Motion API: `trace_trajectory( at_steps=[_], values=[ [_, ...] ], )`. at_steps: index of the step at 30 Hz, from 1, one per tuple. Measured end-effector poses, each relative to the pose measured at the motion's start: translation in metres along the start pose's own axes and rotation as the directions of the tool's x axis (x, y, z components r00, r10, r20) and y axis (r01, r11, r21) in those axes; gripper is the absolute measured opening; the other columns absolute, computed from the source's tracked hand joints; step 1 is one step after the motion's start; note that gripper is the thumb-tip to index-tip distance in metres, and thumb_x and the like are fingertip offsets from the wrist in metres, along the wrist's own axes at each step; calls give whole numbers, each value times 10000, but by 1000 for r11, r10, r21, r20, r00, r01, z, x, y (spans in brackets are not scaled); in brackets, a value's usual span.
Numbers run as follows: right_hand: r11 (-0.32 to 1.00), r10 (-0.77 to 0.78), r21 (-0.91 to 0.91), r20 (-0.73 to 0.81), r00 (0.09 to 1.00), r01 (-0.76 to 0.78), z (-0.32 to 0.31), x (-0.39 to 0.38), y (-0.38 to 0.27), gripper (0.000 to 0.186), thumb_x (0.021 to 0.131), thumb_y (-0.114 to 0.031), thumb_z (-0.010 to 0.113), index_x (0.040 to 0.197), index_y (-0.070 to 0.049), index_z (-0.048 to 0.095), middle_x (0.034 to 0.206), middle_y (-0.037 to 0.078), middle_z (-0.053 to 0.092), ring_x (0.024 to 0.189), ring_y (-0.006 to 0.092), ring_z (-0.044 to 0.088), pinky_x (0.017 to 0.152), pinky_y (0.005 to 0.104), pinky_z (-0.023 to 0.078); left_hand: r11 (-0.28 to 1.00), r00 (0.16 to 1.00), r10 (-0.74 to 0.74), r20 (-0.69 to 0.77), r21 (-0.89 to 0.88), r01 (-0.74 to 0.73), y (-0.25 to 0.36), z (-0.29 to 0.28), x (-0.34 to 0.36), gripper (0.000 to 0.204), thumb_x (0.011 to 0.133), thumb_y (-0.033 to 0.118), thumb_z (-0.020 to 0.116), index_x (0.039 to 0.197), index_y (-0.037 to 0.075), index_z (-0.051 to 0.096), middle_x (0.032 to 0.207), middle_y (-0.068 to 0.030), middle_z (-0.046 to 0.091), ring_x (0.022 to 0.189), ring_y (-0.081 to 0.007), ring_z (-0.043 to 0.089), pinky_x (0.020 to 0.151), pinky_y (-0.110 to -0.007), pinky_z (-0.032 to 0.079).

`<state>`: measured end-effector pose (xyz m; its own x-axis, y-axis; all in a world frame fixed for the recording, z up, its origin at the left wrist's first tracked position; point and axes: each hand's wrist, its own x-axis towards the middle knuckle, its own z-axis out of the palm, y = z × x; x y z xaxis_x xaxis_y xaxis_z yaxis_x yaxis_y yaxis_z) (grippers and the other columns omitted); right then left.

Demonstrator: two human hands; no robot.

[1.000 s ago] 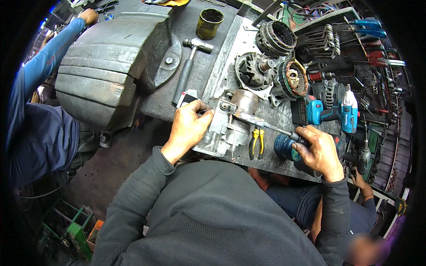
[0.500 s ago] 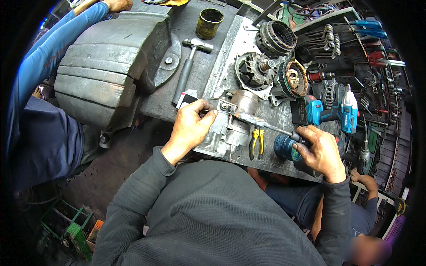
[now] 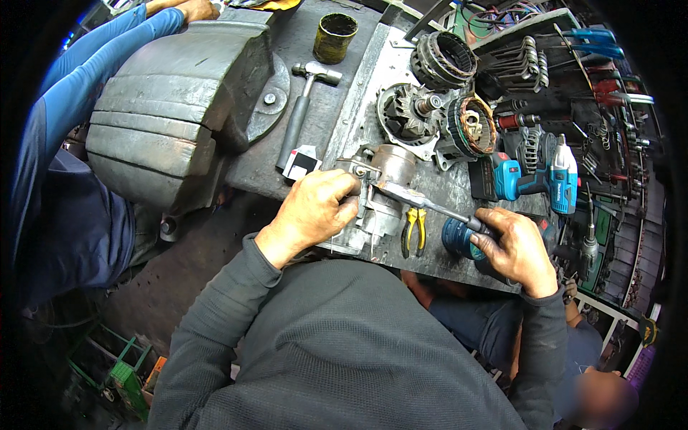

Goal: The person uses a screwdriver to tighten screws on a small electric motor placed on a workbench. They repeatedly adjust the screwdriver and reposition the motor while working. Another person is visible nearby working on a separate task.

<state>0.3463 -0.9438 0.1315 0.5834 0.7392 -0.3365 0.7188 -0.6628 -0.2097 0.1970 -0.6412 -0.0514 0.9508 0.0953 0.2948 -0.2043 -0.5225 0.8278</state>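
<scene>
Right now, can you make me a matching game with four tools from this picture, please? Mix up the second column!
Column 1
1. Metal bar
2. Hammer
3. Pliers
4. Cordless driver

Column 2
A. Yellow and black handles
B. Held at its dark end by the person's right grip
C. Blue and black body
D. Lies just below the yellowish can in the picture

Right pairs: 1-B, 2-D, 3-A, 4-C

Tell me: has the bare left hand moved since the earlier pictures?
Yes: the bare left hand moved slightly right and down the picture, judged against the grey metal hammer.
</scene>
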Motion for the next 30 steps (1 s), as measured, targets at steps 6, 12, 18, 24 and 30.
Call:
trace_trajectory(
  at_steps=[6, 12, 18, 24, 30],
  values=[
    [993, 40, 105, 79, 996, -48, 0, 3, 7, 365, 914, -233, 838, 1181, 6, 769, 1022, 243, 765, 972, 477, 742, 847, 516, 581, 997, 996, -82, 18, -12, 82, 2, -2, -2, 145, 875, 56, 778, 1012, 22, 748, 952, -148, 769, 870, -349, 768, 792, -428, 605],
    [990, 40, 134, 82, 996, -51, 0, 6, 6, 361, 922, -237, 834, 1176, 10, 765, 1014, 249, 764, 967, 481, 740, 841, 516, 578, 988, 991, -134, 13, -78, 134, 1, -2, -4, 113, 878, 36, 763, 979, -14, 758, 927, -167, 781, 860, -338, 783, 796, -414, 609],
    [990, 49, 130, 108, 993, -63, 0, 6, 7, 364, 920, -238, 835, 1177, 10, 763, 1019, 256, 764, 964, 479, 743, 841, 514, 577, 977, 986, -167, 24, -130, 169, 2, -1, -3, 115, 895, 38, 763, 993, -24, 762, 924, -170, 787, 850, -319, 792, 793, -396, 610],
    [991, 36, 126, 89, 995, -47, 3, 3, 8, 377, 918, -235, 834, 1187, 19, 761, 1031, 261, 769, 979, 480, 743, 851, 515, 577, 965, 980, -200, 4, -172, 198, 5, -2, -5, 116, 901, 42, 766, 989, -33, 765, 930, -171, 794, 843, -301, 795, 787, -387, 608],
    [988, 49, 139, 92, 995, -62, 3, 2, 7, 389, 918, -237, 832, 1197, 25, 764, 1049, 263, 777, 997, 481, 747, 867, 512, 581, 966, 975, -221, 25, -133, 222, 5, 2, -2, 127, 914, 60, 762, 993, -39, 764, 927, -174, 795, 845, -288, 795, 798, -380, 606]
  ],
)
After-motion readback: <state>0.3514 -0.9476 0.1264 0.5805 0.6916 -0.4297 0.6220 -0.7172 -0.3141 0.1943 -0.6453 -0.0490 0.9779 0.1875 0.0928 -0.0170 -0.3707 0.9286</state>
